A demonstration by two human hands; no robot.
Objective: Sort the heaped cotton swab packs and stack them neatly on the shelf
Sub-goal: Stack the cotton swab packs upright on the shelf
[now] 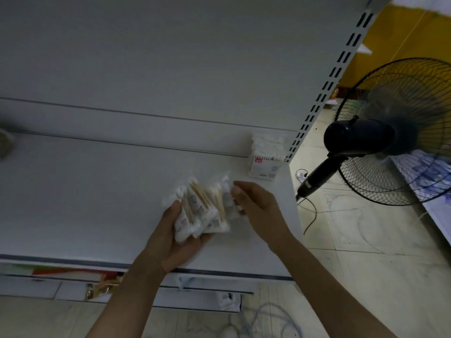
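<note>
Gripping swab packs [200,211] over white shelf [97,191]: left hand [170,242], right hand [256,203]; fan [361,139] nearby.

Head cam looks fwd/down, close over shelf [97,191].

We can't read any text here; the pink label on the stacked swab packs [266,157] is just blur.

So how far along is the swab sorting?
Done: a neat stack of white cotton swab packs stands in the white metal shelf's back right corner. In hand: the left hand grips a loose bundle of clear-wrapped swab packs; the right hand pinches one at its edge. Left: stacking that bundle.
</note>
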